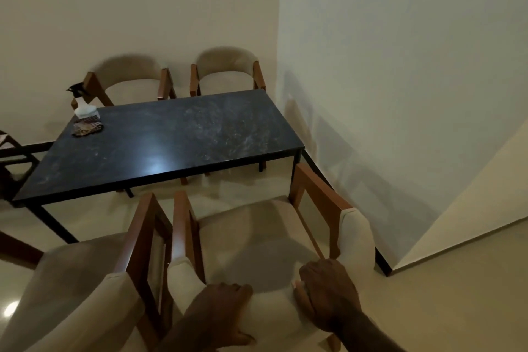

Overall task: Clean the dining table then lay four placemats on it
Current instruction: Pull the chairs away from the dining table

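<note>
Beige wooden-armed chair, backrest gripped by left hand and right hand, clear of black marbled surface, likely for wiping access.

A rectangular dining table with a dark, pale-veined stone-look top and black metal legs stands on a glossy beige tiled floor. At its far left corner stands a clear plastic spray bottle with a black trigger. Just in front of it lies a crumpled brown patterned cloth. Pale smears mark the tabletop. A beige-cushioned wooden chair stands on the floor, apart from the table's near edge.
</note>
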